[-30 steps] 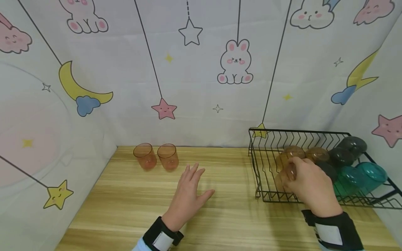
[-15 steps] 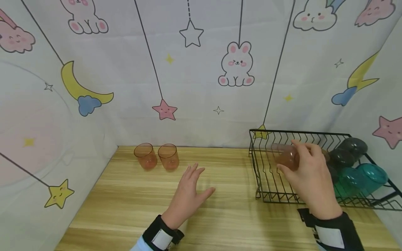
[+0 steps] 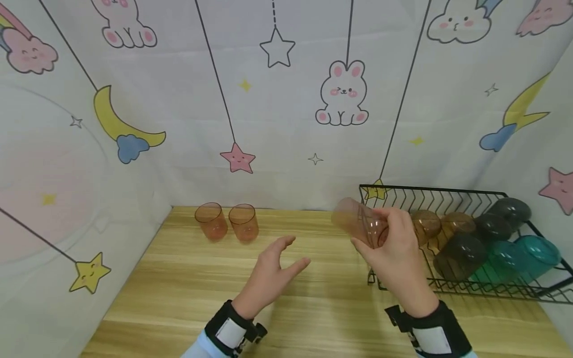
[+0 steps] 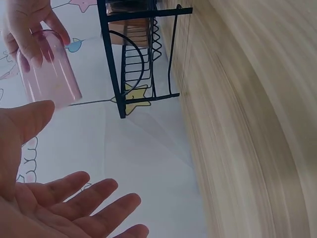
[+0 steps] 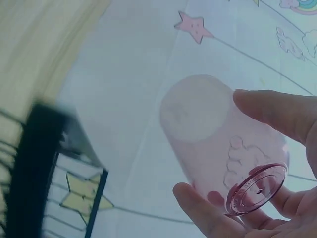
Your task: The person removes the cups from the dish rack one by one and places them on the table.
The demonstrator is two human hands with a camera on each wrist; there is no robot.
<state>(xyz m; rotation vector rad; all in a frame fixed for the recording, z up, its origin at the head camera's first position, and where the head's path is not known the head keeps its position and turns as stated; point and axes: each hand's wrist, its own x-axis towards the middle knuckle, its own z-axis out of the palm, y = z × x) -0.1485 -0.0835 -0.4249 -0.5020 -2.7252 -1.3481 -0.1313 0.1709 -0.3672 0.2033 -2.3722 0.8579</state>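
Note:
My right hand [image 3: 398,253] grips a clear pink drinking glass [image 3: 355,221] in the air by the left end of the black wire rack [image 3: 376,285]. The glass is tilted, and in the right wrist view its thick base [image 5: 257,191] lies toward the palm, between thumb and fingers. My left hand [image 3: 266,278] hovers over the table with thumb and fingers spread and nothing in it. From the left wrist, the pink glass hangs just beyond my left thumb [image 4: 29,119]. Two orange-pink glasses [image 3: 212,221] stand upright side by side at the back left.
Brown glasses [image 3: 425,227], dark grey glasses [image 3: 461,256] and teal glasses [image 3: 537,256] lie tipped in the rack on the right. A wooden table [image 3: 188,308] meets a patterned white cloth backdrop [image 3: 286,114] behind and at both sides.
My right hand has lifted the pink glass out of the rack and carried it left, past the rack's end. My left hand has turned slightly and stays over the same spot.

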